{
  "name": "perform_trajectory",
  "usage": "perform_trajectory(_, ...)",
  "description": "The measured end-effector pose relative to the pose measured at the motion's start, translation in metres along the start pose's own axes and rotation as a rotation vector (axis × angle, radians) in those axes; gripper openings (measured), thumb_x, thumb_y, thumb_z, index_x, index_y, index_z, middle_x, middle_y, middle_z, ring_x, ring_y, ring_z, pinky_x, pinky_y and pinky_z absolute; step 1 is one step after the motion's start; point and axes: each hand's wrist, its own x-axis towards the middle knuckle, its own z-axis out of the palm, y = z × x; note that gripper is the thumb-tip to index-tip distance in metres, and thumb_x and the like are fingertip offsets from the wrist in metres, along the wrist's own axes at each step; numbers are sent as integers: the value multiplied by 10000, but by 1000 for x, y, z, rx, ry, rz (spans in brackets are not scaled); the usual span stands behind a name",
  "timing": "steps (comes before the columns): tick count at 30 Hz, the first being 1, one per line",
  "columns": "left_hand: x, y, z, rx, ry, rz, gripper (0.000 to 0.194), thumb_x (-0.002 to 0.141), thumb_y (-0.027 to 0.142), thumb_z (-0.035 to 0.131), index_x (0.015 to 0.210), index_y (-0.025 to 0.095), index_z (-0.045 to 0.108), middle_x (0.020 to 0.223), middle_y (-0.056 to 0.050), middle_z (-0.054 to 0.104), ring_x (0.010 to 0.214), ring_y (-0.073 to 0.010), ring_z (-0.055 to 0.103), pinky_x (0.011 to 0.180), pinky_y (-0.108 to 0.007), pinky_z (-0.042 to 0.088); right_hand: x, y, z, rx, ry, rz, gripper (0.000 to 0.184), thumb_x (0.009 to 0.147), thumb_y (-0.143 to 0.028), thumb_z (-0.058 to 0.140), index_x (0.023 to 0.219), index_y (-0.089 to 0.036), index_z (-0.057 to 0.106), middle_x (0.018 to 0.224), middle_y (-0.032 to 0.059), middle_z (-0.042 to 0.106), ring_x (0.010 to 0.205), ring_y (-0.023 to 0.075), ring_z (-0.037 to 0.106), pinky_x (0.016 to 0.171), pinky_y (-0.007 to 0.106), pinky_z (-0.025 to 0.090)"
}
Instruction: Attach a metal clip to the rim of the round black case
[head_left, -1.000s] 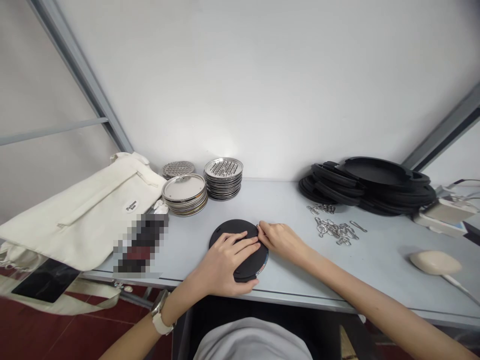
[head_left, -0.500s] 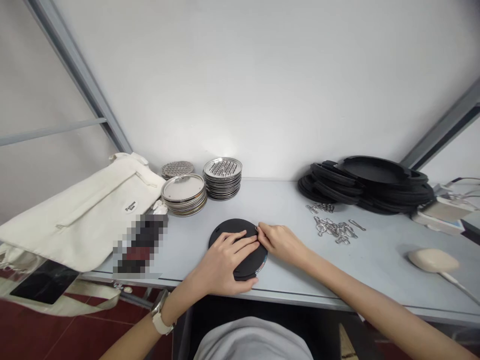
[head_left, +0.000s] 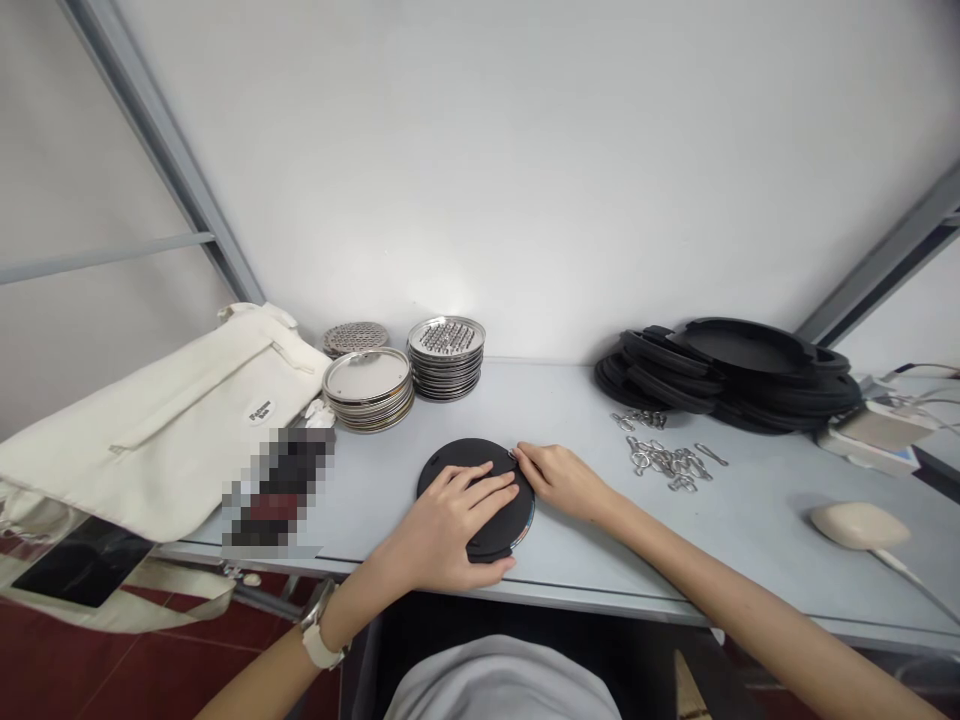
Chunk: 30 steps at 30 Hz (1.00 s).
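A black round disc [head_left: 450, 458] lies on the table near its front edge; a thin coloured strip shows along its right rim. My left hand [head_left: 454, 525] rests flat on it with fingers spread, the thumb along the near edge. At the disc's upper right edge, my right hand [head_left: 559, 480] is closed in a pinch on a small metal wire loop [head_left: 512, 454], mostly covered by the fingers. To the right lie several loose metal wire loops [head_left: 666, 458] in a pile. One slim metal piece [head_left: 711, 455] lies apart from the others.
Stacks of silver grater discs [head_left: 447, 360] and plain metal discs [head_left: 367, 390] stand behind on the left. Black round trays [head_left: 750, 345] are piled at the back right. A cream bag [head_left: 195, 410] lies left, a cream corded device [head_left: 859, 524] right.
Almost nothing differs. My right fingers have shifted slightly at the disc's edge, and the view has turned a little; my left hand stays in place.
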Motion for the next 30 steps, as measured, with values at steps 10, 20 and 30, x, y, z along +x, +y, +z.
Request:
perform_trajectory(10,0,0,0,-10,-7,-13,686,769,436,593,1387,243,367,1389,-25,464,1325,-267,338,1053,-433,303,-1,2,0,43,1,7,288,960,-270,302,693,-201,385,541,-31,448,464,98,356,528,243,225)
perform_trajectory(20,0,0,0,-17,-4,-6,680,771,435,595,1383,234,379,1384,-37,470,1326,-275,337,1050,-435,308,-3,-3,-1,173,94,19,190,927,-239,365,740,-215,389,571,-46,431,504,115,378,526,224,288)
perform_trajectory(30,0,0,0,-9,3,-8,691,764,426,605,1386,235,373,1372,-46,481,1318,-279,351,1050,-435,309,0,-4,-3,202,200,-87,112,914,-151,380,919,-191,485,862,56,568,813,187,524,785,333,424)
